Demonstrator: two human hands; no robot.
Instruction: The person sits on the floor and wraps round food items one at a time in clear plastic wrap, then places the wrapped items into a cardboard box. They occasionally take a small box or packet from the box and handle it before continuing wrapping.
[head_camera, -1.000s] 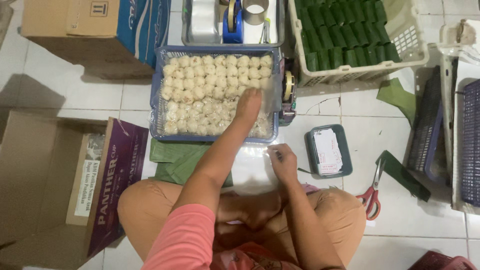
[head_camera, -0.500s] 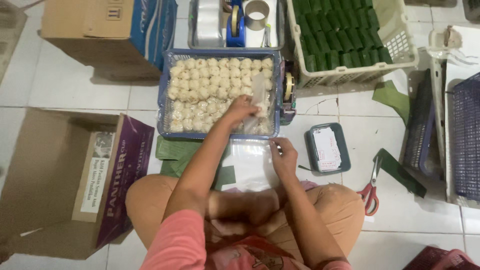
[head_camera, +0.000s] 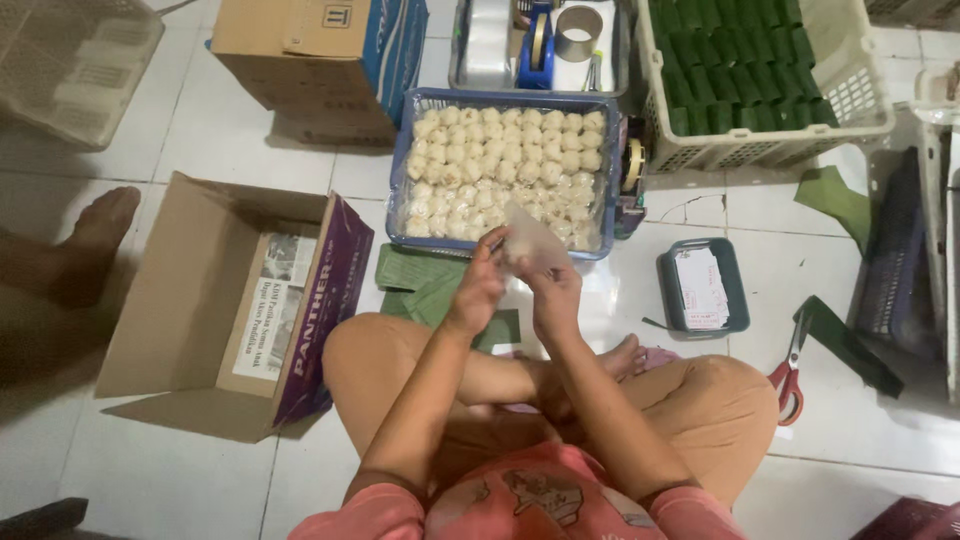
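**Small clear bag held up in both hands**

We sit cross-legged on the white tiled floor (head_camera: 180, 150). Our left hand (head_camera: 478, 285) & right hand (head_camera: 556, 292) are up together w/ fingers pinched shut on a thin clear plastic bag (head_camera: 533, 243). It hangs just over the near edge of the blue plastic tray full of small pale round dumplings (head_camera: 500, 170).

We think the bag is v. light, floppy & a bit slippery, so it's best held by its top edges, one side per hand. The dumplings look soft & squishy, so they need a gentle pinch, not a squeeze.

Around us: an open brown cardboard box (head_camera: 215, 300) on the left, a white basket of green leaf-wrapped packs (head_camera: 765, 75) far right, red-handled scissors (head_camera: 790, 375) & a small grey tray w/ paper (head_camera: 702, 288) near our right knee. Someone else's bare foot (head_camera: 95, 240) rests on the left. The floor is hard & flat, pretty crowded.
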